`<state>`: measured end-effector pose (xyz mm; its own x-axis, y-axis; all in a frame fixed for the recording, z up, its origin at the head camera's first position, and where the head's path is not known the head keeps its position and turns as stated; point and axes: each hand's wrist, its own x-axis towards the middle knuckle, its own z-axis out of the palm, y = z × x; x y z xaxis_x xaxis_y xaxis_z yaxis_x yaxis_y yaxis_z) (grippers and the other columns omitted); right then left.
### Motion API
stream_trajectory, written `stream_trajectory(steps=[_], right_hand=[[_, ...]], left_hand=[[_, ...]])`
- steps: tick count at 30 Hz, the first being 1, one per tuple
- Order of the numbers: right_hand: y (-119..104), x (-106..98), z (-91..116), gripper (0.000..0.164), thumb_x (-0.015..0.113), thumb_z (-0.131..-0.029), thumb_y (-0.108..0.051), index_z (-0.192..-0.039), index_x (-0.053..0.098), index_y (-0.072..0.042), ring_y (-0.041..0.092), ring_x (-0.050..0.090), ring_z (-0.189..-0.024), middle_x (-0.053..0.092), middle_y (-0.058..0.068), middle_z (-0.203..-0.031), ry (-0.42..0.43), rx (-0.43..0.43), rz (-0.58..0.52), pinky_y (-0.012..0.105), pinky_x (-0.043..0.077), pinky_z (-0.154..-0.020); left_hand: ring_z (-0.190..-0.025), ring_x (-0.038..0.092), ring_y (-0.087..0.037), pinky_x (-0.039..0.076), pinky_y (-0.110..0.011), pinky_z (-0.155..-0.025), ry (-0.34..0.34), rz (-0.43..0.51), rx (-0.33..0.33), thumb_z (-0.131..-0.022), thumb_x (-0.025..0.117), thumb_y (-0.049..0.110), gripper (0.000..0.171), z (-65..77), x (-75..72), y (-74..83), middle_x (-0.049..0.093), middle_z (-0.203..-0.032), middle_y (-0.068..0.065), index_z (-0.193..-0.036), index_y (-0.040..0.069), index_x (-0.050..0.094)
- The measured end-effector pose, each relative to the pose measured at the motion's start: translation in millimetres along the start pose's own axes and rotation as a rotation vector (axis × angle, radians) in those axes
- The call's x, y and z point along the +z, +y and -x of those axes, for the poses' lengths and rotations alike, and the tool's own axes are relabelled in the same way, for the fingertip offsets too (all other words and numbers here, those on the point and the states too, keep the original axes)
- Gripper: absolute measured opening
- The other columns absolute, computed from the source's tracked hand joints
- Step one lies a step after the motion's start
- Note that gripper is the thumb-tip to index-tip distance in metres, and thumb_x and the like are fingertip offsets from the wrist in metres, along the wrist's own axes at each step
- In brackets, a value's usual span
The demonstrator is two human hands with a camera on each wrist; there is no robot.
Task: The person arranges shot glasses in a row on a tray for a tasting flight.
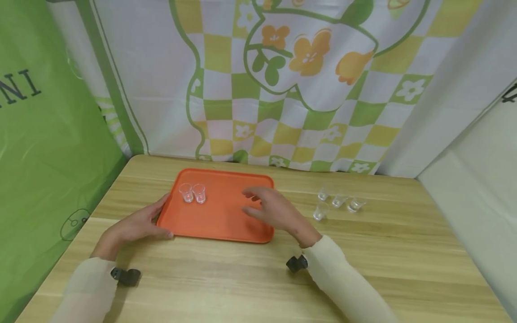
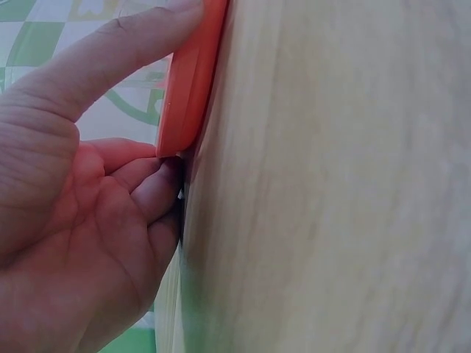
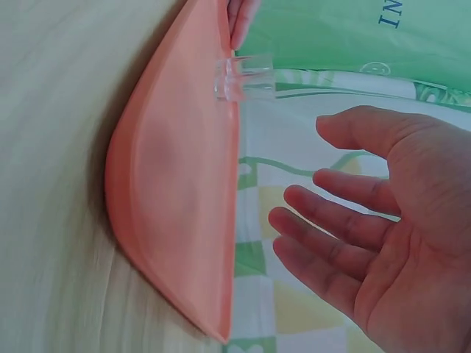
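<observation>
My left hand (image 1: 139,228) grips the tray (image 1: 226,220) at its near left corner, thumb by the near edge and fingers along the left side, the forearm slanting in from the lower left. The left wrist view shows what the head view hides: those fingers bent in, tips tucked low at the rim, down by the table (image 1: 226,278). The tray lies on the table, and on its left part, toward the far edge, two glasses (image 1: 199,194) stand side by side. Further right, my right hand (image 1: 274,208) hangs above the tray's right part with nothing in it, fingers parted and loosely bent, pointing left, thumb nearest me. Only the right wrist view shows its palm and the gap between fingertips and tray. Right of the tray, in the head view alone, four more glasses (image 1: 339,200) sit grouped on the table.
</observation>
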<state>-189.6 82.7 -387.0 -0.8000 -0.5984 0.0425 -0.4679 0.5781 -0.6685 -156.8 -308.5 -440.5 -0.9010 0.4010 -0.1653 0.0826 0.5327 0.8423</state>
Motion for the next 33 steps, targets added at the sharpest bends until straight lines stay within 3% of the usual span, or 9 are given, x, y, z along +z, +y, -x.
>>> stream_trajectory(steps=[4, 14, 21, 30, 33], right_hand=[[4, -8, 16, 0.046, 0.070, -0.100, -0.028, -0.139, 0.063, -0.006, 0.027, 0.060, -0.123, 0.063, 0.007, -0.137, 0.038, -0.028, 0.083, 0.045, 0.049, -0.100], [26, -34, 46, 0.044, 0.075, -0.097, -0.021, -0.135, 0.065, -0.001, 0.033, 0.060, -0.125, 0.065, 0.012, -0.134, 0.159, -0.060, 0.174, 0.051, 0.047, -0.102], [47, -56, 60, 0.041, 0.075, -0.096, -0.019, -0.131, 0.067, -0.001, 0.035, 0.064, -0.118, 0.068, 0.014, -0.130, 0.238, -0.016, 0.198, 0.053, 0.051, -0.096], [70, -69, 80, 0.044, 0.074, -0.097, -0.017, -0.134, 0.063, 0.004, 0.039, 0.063, -0.119, 0.067, 0.021, -0.130, 0.244, 0.037, 0.194, 0.057, 0.050, -0.096], [75, -70, 87, 0.044, 0.075, -0.096, -0.016, -0.133, 0.063, 0.005, 0.041, 0.063, -0.118, 0.067, 0.022, -0.129, 0.259, 0.042, 0.200, 0.058, 0.050, -0.096]], left_hand=[[-0.153, 0.008, -0.045, 0.014, -0.065, -0.116, -0.005, 0.009, 0.002, -0.080, 0.090, 0.023, 0.122, -0.9, 0.8, -1.7, 0.009, -0.168, -0.027, -0.165, 0.002, 0.005], [-0.153, 0.007, -0.045, 0.014, -0.065, -0.116, -0.005, 0.001, 0.000, -0.080, 0.090, 0.023, 0.122, -0.3, 0.6, -1.7, 0.007, -0.168, -0.027, -0.165, 0.002, 0.004], [-0.153, 0.007, -0.044, 0.013, -0.065, -0.116, -0.008, 0.002, -0.002, -0.080, 0.090, 0.022, 0.122, -1.1, -0.2, -2.8, 0.006, -0.168, -0.026, -0.165, 0.002, 0.004], [-0.153, 0.007, -0.044, 0.014, -0.065, -0.116, -0.007, 0.000, -0.007, -0.080, 0.090, 0.023, 0.122, -0.7, 0.2, -1.7, 0.007, -0.168, -0.027, -0.164, 0.001, 0.004], [-0.153, 0.008, -0.043, 0.016, -0.059, -0.118, -0.009, -0.003, -0.003, -0.081, 0.089, 0.023, 0.121, -0.9, -0.1, -2.3, 0.007, -0.168, -0.026, -0.164, 0.002, 0.004]])
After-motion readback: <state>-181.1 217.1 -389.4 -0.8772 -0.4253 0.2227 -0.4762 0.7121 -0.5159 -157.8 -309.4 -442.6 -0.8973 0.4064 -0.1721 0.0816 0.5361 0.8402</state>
